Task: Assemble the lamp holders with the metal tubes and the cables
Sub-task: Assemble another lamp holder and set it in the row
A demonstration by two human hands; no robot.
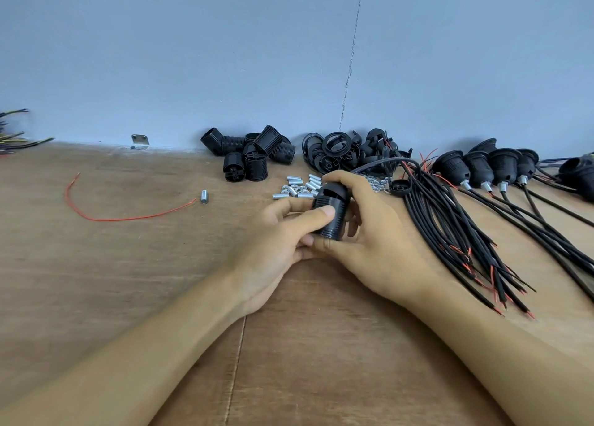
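Holding one black lamp holder (331, 208) over the bench (128, 264), both grips clamped on it: left hand (273, 245) with thumb across the ribbed body, right hand (382, 232) curled over the domed cap. Judged light, rigid plastic; smooth dome may slip, so grasp the ribs.

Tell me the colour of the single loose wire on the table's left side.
Red. The wire shows best in the head view.

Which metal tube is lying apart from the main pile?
The lone metal tube, well left of the pile, by the end of the loose red wire; the others lie heaped together.
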